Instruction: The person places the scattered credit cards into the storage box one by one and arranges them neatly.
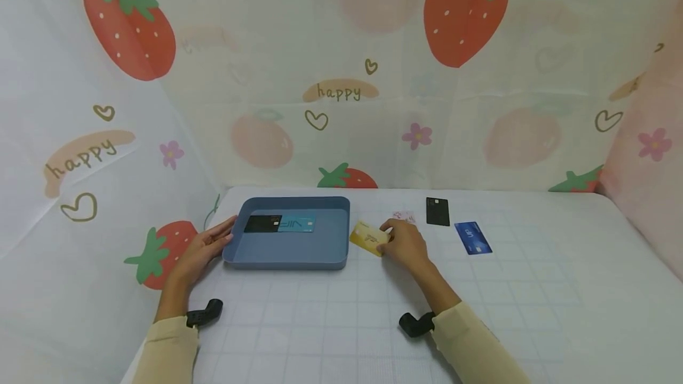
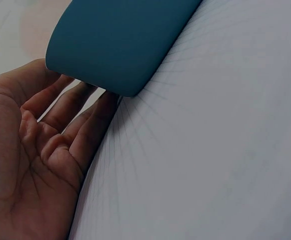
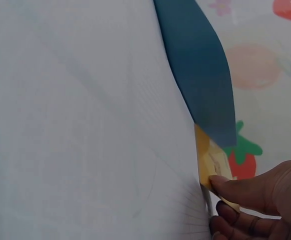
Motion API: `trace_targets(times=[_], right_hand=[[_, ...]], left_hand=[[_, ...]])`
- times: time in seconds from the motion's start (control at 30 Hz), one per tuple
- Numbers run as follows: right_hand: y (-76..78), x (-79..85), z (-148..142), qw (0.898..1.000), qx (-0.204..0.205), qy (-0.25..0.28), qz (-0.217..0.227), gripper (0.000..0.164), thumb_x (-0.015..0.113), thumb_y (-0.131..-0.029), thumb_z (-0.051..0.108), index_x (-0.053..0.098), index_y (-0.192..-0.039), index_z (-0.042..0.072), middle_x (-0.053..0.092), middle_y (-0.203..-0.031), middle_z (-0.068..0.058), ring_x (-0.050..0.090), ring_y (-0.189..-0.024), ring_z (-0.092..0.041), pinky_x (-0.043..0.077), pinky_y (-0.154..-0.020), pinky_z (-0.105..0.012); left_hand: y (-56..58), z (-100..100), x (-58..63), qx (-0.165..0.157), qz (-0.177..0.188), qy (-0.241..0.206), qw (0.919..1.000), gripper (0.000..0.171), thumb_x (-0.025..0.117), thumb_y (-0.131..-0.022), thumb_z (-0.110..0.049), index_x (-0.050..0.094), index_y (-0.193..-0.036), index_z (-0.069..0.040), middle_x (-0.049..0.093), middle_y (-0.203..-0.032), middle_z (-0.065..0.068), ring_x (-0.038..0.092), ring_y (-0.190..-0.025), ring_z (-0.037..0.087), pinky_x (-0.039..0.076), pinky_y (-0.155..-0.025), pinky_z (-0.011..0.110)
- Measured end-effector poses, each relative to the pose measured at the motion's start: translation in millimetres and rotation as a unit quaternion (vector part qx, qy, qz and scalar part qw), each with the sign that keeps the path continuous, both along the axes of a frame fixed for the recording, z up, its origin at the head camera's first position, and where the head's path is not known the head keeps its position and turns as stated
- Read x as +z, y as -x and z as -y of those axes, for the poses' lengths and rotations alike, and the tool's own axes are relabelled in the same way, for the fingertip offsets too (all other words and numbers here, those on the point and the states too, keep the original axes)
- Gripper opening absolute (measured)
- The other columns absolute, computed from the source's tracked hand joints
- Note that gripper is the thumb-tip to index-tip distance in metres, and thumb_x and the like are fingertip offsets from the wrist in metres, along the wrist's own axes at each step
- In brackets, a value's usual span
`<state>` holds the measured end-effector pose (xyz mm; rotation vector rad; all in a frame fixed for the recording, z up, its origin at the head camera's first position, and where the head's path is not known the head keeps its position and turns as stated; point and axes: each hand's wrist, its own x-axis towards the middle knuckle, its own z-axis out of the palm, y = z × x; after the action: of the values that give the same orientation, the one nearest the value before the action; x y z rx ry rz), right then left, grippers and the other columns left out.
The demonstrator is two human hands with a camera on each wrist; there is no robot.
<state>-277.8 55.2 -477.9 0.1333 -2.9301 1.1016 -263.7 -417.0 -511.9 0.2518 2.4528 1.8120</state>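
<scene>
A gold card [image 1: 368, 237] is pinched between the thumb and fingers of my right hand [image 1: 407, 246], just off the right wall of a blue-grey tray [image 1: 299, 256]. In the right wrist view the thumb lies on the gold card [image 3: 213, 160]. My left hand [image 1: 200, 253] rests against the tray's left side, its fingers fairly straight; the left wrist view shows them touching the tray's outer wall [image 2: 110, 50]. Inside the tray lie a black card [image 1: 260, 224] and a light blue card [image 1: 296, 224], edge to edge.
A pinkish patterned card [image 1: 404, 216] lies partly hidden behind my right hand. Farther right are another black card [image 1: 437, 211] and a dark blue card [image 1: 473, 238] on the white gridded tablecloth [image 1: 320, 319]. A strawberry-print curtain [image 1: 213, 76] stands behind and at the sides.
</scene>
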Motion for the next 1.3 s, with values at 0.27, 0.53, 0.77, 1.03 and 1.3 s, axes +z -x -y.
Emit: trace_targets(times=[0.27,0.53,0.77,1.03,1.3], right_hand=[[4.4,-3.5,-4,0.999,0.010,0.037,-0.026,0.028,0.080,-0.085,0.002,0.075,-0.112,0.003,0.070,-0.087,-0.010,0.061,-0.081,-0.022,0.052,-0.070,-0.035],[8.5,0.4,-8,0.997,0.008,0.068,-0.019,0.025,0.074,-0.087,-0.004,0.075,-0.112,0.001,0.069,-0.096,-0.013,0.060,-0.090,-0.025,0.051,-0.077,-0.036],[11.5,3.9,-12,0.996,0.014,0.089,-0.001,0.026,0.068,-0.091,-0.004,0.074,-0.115,0.001,0.065,-0.098,-0.013,0.060,-0.093,-0.026,0.052,-0.074,-0.032],[10.5,8.2,-15,0.991,0.010,0.131,0.027,0.029,0.065,-0.092,-0.006,0.073,-0.118,0.002,0.064,-0.106,-0.015,0.060,-0.094,-0.027,0.053,-0.065,-0.025],[7.1,14.5,-17,0.987,0.005,0.156,0.031,0.028,0.064,-0.093,-0.005,0.073,-0.119,0.003,0.062,-0.104,-0.015,0.061,-0.090,-0.027,0.054,-0.064,-0.025]], left_hand=[[-1.1,-1,-3.8,0.002,-0.004,0.000,1.0000,0.059,0.057,-0.106,-0.025,0.035,-0.159,-0.011,0.032,-0.163,0.011,0.035,-0.146,0.008,0.040,-0.100,0.010],[-0.5,0,-3.3,-0.001,-0.007,-0.008,0.9999,0.059,0.057,-0.106,-0.024,0.034,-0.159,-0.010,0.032,-0.163,0.011,0.035,-0.146,0.006,0.040,-0.101,0.010],[-0.1,0,-2.3,0.003,-0.004,-0.002,1.0000,0.059,0.057,-0.106,-0.025,0.034,-0.159,-0.012,0.032,-0.164,0.011,0.034,-0.147,0.008,0.039,-0.101,0.009],[0.5,0,-0.3,-0.001,-0.003,-0.005,1.0000,0.060,0.057,-0.106,-0.025,0.034,-0.159,-0.011,0.032,-0.164,0.011,0.034,-0.147,0.009,0.040,-0.101,0.010],[-0.3,0,0.1,-0.015,-0.011,-0.015,0.9997,0.060,0.056,-0.106,-0.022,0.032,-0.159,-0.008,0.029,-0.164,0.013,0.033,-0.148,0.010,0.039,-0.101,0.009]])
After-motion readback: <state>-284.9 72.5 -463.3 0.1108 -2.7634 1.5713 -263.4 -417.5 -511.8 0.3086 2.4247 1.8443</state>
